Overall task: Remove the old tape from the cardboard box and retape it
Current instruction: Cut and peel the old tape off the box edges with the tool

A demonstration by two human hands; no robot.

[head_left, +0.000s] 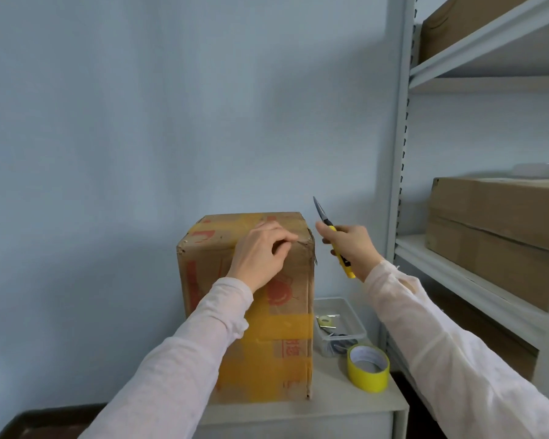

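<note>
Brown cardboard box (pixel 248 312): left hand (pixel 260 251) fingers (pixel 287 243) pinch its top corner; just right of them, right hand (pixel 352 245) fingers (pixel 327 235) grip a yellow knife (pixel 322 214), blade up.

One cam only, head-worn, wide-angle. Sits near the cardboard box (pixel 200 289), in front of it & a bit above its top, facing fwd & slightly down. In frame: wall (pixel 140 122) behind the box, shelving rack (pixel 400 153) to its right, cabinet top (pixel 346 403) under it.
</note>
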